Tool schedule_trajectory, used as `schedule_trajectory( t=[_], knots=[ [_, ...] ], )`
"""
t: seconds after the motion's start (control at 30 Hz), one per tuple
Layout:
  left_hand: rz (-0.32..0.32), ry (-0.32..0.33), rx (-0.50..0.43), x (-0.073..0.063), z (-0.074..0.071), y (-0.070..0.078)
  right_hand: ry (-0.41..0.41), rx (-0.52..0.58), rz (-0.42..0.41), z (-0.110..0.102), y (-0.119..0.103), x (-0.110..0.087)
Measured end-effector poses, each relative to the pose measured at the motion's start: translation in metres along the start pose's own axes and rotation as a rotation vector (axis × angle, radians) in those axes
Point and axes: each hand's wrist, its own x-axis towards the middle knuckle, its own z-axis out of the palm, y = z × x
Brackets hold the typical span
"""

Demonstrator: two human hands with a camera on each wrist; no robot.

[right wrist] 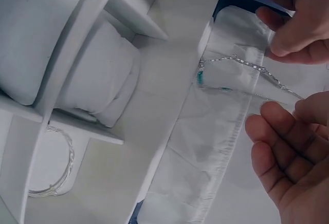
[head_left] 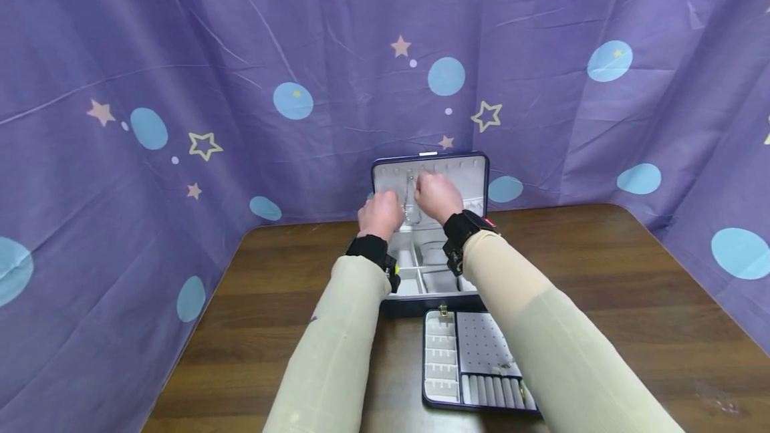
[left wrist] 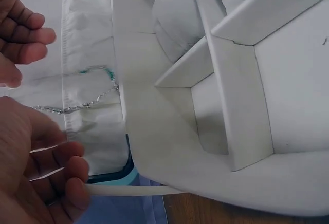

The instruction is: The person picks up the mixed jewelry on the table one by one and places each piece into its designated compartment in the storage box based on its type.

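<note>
A silver necklace (right wrist: 264, 72) with green stones hangs down the pale lining of a raised jewelry box lid (head_left: 460, 182). Its upper end reaches the row of hooks; its lower loop lies over the gathered lid pocket (left wrist: 87, 126). My right hand (head_left: 438, 197) is beside the upper chain with fingers bent. In the right wrist view, the strands run up to that hand's fingertips (right wrist: 264, 126); their covered part leaves a pinch uncertain. My left hand (head_left: 381, 214), loosely curled, is left of the chain, with nothing visible between its fingers (left wrist: 77, 170).
Below the lid, the box's divided base (head_left: 397, 296) holds grey cushions (right wrist: 97, 67) and a silver bangle (right wrist: 69, 157). Toward me, a lift-out tray (head_left: 442, 356) with ring rolls lies on the wooden table (head_left: 271, 326), partly under my right forearm. A purple curtain (head_left: 361, 39) hangs behind.
</note>
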Motion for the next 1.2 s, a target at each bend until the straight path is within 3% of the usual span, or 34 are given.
schedule_trajectory(
  t=[0.27,0.57,0.87,1.0,1.2],
  knots=[
    [0.043,-0.045,0.045,-0.002,0.003,-0.004,-0.061,0.015,0.001,0.005,0.013,-0.010],
    [0.118,-0.045,0.078,-0.006,0.009,-0.012,-0.098,-0.039,-0.107,0.019,0.033,-0.020],
    [0.196,-0.046,0.084,-0.009,0.006,-0.018,-0.120,0.007,-0.122,0.023,0.031,-0.023],
    [0.200,-0.058,0.081,-0.011,0.004,-0.019,-0.123,0.012,-0.113,0.023,0.029,-0.025],
    [0.193,-0.087,0.118,-0.014,0.002,-0.020,-0.106,-0.042,-0.173,0.027,0.028,-0.030]
  ],
)
